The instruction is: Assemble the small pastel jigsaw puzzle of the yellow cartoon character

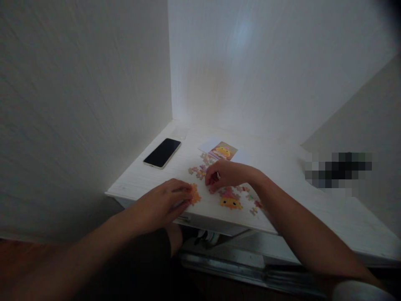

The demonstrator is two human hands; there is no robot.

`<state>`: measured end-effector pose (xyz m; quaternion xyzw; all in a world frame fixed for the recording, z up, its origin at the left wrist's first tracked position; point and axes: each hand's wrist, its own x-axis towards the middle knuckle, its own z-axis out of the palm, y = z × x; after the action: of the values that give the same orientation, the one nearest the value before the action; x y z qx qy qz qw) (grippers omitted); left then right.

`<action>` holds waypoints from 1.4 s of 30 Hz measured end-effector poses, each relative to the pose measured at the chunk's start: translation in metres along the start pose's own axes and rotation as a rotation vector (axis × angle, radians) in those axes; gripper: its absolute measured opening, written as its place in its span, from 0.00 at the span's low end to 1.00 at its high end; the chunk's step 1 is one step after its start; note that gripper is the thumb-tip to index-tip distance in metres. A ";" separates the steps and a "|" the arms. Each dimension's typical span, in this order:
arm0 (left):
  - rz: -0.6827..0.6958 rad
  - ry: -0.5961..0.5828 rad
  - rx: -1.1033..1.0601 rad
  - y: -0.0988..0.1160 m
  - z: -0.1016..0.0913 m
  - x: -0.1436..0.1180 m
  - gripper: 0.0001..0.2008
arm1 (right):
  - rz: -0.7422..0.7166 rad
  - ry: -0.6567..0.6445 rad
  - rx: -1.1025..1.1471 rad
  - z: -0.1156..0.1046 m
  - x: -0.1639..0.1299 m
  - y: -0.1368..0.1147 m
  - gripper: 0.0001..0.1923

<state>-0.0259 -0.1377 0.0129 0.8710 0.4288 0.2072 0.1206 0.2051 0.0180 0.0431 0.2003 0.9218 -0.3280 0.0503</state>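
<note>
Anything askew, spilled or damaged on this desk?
Nothing stands out. Loose puzzle pieces lie scattered on the white desk, apart from a joined patch. The left hand touches an orange piece; the right hand rests among the pieces. A phone lies flat, angled.

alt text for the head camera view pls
Two bare hands work small colourful jigsaw pieces on a white table: left hand touches an orange piece, right hand rests among them. A black smartphone lies left; a picture card behind.
</note>
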 end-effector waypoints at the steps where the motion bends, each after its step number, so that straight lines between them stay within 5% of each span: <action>1: 0.002 0.002 0.001 0.000 0.000 0.000 0.13 | 0.001 -0.005 0.011 0.001 0.002 0.002 0.11; 8: 0.006 0.027 0.023 0.002 0.001 0.001 0.14 | 0.081 0.189 -0.135 -0.009 0.001 0.014 0.09; 13: 0.012 0.051 0.029 0.003 0.001 0.001 0.13 | 0.178 -0.148 -0.117 -0.023 -0.021 0.009 0.24; 16: 0.010 0.074 0.025 0.003 0.004 0.001 0.13 | 0.215 -0.219 -0.185 -0.020 -0.024 0.003 0.29; 25: 0.007 0.069 0.036 0.002 0.004 0.002 0.12 | 0.142 -0.105 -0.225 -0.011 -0.012 0.006 0.16; 34: 0.008 0.101 0.016 0.002 0.007 0.004 0.11 | 0.169 0.050 -0.396 -0.003 -0.007 -0.012 0.19; 42: -0.014 0.137 -0.010 0.004 0.013 0.012 0.09 | -0.062 0.099 -0.337 0.001 -0.007 -0.017 0.28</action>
<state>-0.0104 -0.1306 0.0059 0.8512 0.4409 0.2677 0.0968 0.2050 0.0027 0.0536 0.1762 0.9709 -0.1599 0.0277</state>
